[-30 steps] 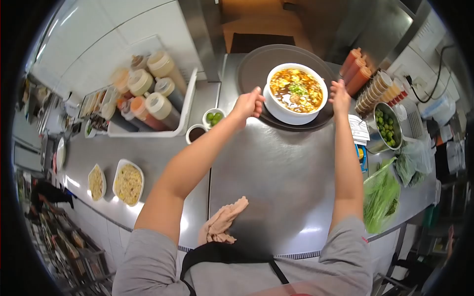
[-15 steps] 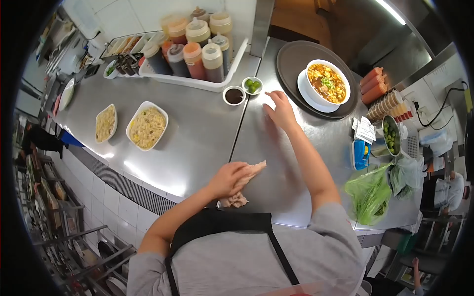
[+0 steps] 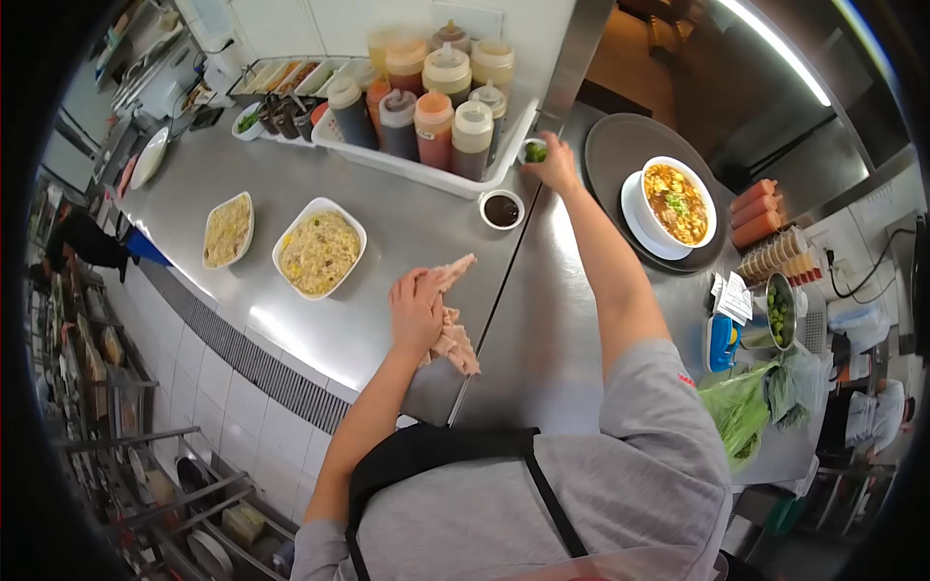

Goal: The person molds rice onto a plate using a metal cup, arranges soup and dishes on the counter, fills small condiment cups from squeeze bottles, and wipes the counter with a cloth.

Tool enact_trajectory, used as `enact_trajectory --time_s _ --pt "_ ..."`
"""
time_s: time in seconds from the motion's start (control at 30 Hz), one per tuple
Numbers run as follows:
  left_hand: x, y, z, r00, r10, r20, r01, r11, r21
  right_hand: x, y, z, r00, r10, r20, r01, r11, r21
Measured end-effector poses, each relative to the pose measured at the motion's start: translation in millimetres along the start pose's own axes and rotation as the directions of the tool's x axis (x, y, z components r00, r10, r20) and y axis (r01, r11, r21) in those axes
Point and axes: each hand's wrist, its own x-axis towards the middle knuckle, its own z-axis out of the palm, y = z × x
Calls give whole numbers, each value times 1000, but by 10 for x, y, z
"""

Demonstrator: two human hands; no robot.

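My left hand (image 3: 417,308) is closed on a crumpled pinkish cloth (image 3: 450,341) on the steel counter. My right hand (image 3: 552,165) grips the rim of a small white bowl of green limes (image 3: 534,152). Just below it stands a small white bowl of dark sauce (image 3: 502,209). A white bowl of soup (image 3: 676,205) with egg and green onion rests on a white saucer (image 3: 639,225), on a round dark tray (image 3: 610,145). Two white dishes of fried rice, a smaller one (image 3: 229,230) and a larger one (image 3: 320,254), sit at the left.
A white bin (image 3: 417,172) of squeeze bottles stands against the wall. Red bottles (image 3: 756,215), stacked cups (image 3: 770,254), a blue dispenser (image 3: 722,343), a metal pot of limes (image 3: 779,312) and bagged greens (image 3: 741,412) line the right side. A person (image 3: 880,416) is at far right.
My right hand has moved up from the counter onto the lime bowl. My left hand and the cloth have moved up and left across the counter. The soup was between both hands a second ago.
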Motion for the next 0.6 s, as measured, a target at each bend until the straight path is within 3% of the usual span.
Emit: enact_trajectory --time_s 0.03,0.1,0.23,0.27,0.33,0.43,0.5,0.53,0.6 --pt "-22 -11 1 999 -40 -17 40 999 0 16 2 21 999 -7 -35 8 1000 22" --pt "-8 -46 12 992 -112 -52 112 994 -5 -57 -68 58 959 -90 -270 107 993 49" --pt "211 -200 66 882 -438 -171 365 867 -339 -660 -334 -53 987 -133 89 113 973 201" --pt "363 -178 38 839 -511 -188 421 828 -370 -823 -467 -89 981 -150 125 122 971 204" --pt "678 -278 180 820 -501 -276 344 818 -462 -1003 -553 15 970 -228 90 214 967 141" --pt "1132 -513 396 888 -434 -154 388 885 -257 -1079 -599 144 982 -174 71 163 976 145" --pt "1114 -535 537 973 -170 -154 190 973 128 -1062 -583 165 991 -124 48 114 978 176" --pt "1104 -538 590 993 -35 -115 69 947 314 -1045 -560 168 994 -111 26 104 976 192" --pt "1070 -525 638 998 -56 -28 61 961 269 -987 -512 166 996 -82 -25 85 976 199"
